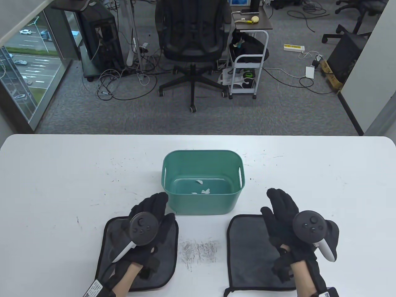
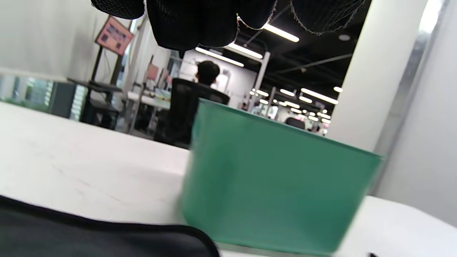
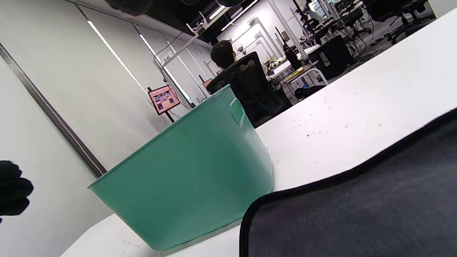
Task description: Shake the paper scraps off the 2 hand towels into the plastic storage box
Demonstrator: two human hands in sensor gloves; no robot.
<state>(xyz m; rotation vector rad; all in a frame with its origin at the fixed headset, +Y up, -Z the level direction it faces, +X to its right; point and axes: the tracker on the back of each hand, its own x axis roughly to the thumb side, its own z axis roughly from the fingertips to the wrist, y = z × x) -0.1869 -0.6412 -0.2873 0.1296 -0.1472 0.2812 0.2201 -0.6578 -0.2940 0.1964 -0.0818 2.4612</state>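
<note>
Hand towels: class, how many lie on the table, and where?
2. The left towel lies under the left hand; the right towel lies under the right hand, both nearer than the green box.

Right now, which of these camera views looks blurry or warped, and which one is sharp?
Table view: sharp, though wide-angle distortion bows the table's far edge. Left wrist view: motion blur smears the green storage box and the towel edge, and the ceiling lights glare. Right wrist view: strongly tilted but mostly crisp, with the box and the towel's black hem clear.
</note>
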